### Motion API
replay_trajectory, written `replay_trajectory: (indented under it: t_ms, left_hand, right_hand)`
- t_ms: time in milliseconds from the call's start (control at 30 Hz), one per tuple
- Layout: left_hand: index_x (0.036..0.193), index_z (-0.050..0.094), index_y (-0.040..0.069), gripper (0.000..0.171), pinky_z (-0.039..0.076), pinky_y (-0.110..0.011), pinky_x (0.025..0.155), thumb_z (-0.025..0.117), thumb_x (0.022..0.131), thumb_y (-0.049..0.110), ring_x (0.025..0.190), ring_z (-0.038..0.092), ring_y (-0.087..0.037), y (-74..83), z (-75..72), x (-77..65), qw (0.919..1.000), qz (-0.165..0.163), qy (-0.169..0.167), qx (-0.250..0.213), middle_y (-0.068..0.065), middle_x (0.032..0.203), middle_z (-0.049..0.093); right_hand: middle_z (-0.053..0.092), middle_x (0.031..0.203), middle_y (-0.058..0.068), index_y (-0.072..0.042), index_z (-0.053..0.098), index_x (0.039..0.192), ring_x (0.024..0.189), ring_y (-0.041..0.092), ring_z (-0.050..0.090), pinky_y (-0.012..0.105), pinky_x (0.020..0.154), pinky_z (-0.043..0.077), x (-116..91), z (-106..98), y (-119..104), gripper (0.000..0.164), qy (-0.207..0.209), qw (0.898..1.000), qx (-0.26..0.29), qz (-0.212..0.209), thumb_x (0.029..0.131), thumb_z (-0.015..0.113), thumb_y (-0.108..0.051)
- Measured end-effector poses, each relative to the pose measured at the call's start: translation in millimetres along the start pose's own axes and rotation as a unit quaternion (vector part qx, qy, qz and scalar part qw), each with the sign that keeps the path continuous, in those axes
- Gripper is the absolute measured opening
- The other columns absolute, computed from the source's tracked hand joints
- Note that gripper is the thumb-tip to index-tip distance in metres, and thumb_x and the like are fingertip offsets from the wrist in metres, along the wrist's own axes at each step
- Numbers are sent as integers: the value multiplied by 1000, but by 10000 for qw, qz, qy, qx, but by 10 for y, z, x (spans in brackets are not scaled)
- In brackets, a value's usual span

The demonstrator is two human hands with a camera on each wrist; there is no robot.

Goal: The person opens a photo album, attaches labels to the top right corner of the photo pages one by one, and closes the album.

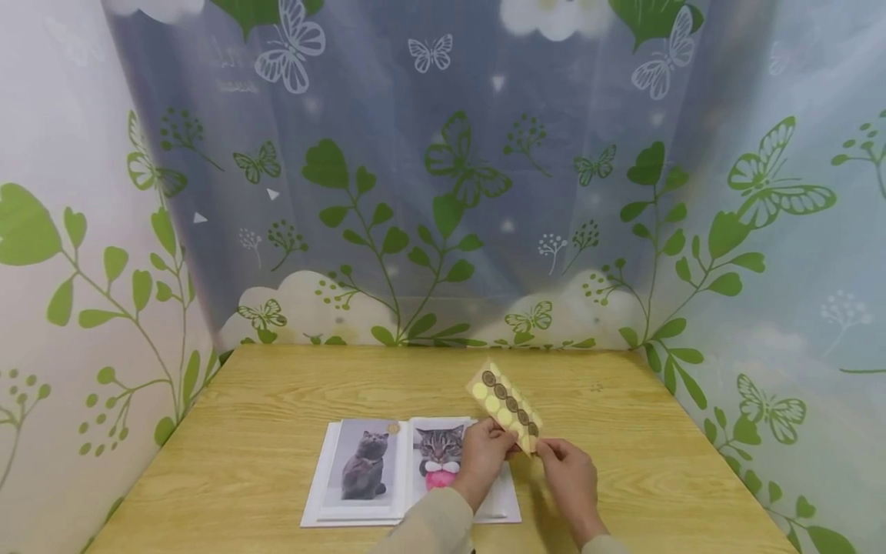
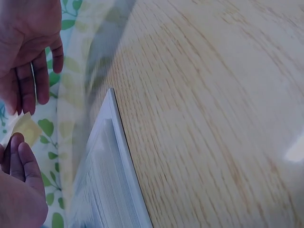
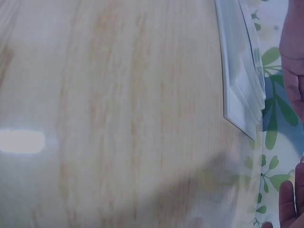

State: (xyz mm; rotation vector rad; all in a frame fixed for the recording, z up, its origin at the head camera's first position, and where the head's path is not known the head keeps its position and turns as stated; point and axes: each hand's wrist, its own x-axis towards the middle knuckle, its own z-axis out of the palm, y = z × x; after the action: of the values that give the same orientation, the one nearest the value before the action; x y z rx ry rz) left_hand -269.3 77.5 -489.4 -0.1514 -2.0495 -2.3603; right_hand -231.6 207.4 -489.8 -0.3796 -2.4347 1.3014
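A sheet of round stickers [image 1: 504, 402], yellow with a row of dark brown ones, is held up at a slant above the table. My left hand [image 1: 484, 459] pinches its lower left edge, partly over the album. At the lower right corner, my right hand [image 1: 573, 477] pinches the sheet between thumb and finger. An open photo album [image 1: 314, 492] lies beneath; a grey cat photo [image 1: 364, 465] fills its left page, with a small round brownish sticker [image 1: 394, 428] at the upper right. On the right page, a tabby cat photo [image 1: 441, 446] is partly hidden by my left hand.
The wooden table [image 1: 228, 438] extends around the album. A patterned curtain [image 1: 415, 231] with leaves and butterflies encloses the back and both sides. In the left wrist view, the album's edge [image 2: 126, 156] rises from the tabletop.
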Motion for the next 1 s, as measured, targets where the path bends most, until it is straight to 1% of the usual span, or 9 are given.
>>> replay_trajectory:
  t_ms: [100,233,333,467,600,767,833,933,1000]
  left_hand:
    - [97,67,-11,10,60,-41,71,64,89,-5,69,69,-17,-23,-13,19,9999,-45,16,-89,-18,81,72]
    - [100,66,-10,12,60,-42,73,64,90,-4,68,67,-14,-26,-35,22,9998,-131,47,-166,-16,82,72]
    - [100,66,-10,12,60,-42,73,64,90,-5,68,65,-12,-21,-42,13,9997,-181,64,-145,-14,80,71]
    - [98,67,-7,10,60,-36,70,64,89,-4,67,65,-11,-31,-31,-12,9994,-347,-15,23,-9,78,71]
    - [96,67,-7,9,59,-33,68,64,88,-5,66,65,-12,-44,11,-66,9983,-536,-223,51,-11,79,72]
    - [93,67,-8,7,60,-32,65,65,87,-5,62,64,-11,-132,104,-123,9965,-663,-486,157,-12,76,71]
    - [91,68,-7,6,58,-29,61,65,86,-5,60,64,-11,-163,133,-143,9948,-695,-658,351,-12,72,70]
    - [89,69,-4,5,57,-28,56,66,85,-5,56,64,-12,-160,154,-186,9892,-806,-1010,692,-11,68,69]
    - [91,70,-3,8,57,-29,54,67,84,-6,55,66,-15,-150,159,-209,9855,-854,-1168,889,-12,67,69]
  right_hand:
    - [74,95,12,0,74,101,81,20,62,32,67,48,3,-62,9,24,-64,9999,74,96,96,63,-21]
    - [73,99,14,1,73,104,89,29,65,35,68,50,22,-151,47,28,-90,9996,36,250,98,59,-23]
    - [73,102,14,1,72,104,92,31,64,37,70,49,52,-211,86,30,88,9992,56,395,99,58,-25]
    - [72,103,15,1,72,106,93,32,64,40,74,49,102,-283,108,32,412,9976,195,516,99,57,-26]
    - [72,103,15,0,72,107,96,32,64,41,76,49,165,-347,100,34,533,9972,240,467,99,57,-30]
    - [71,109,16,0,71,110,101,33,63,40,77,48,198,-392,81,36,460,9977,244,441,100,57,-32]
    - [70,111,17,0,70,111,102,34,62,42,80,48,192,-397,70,38,410,9978,275,444,100,57,-33]
    - [70,111,18,1,69,112,102,34,62,44,81,48,185,-388,58,40,369,9978,308,452,99,58,-35]
    - [68,114,19,2,67,115,105,36,60,48,85,47,178,-384,50,43,223,9980,369,459,100,57,-37]
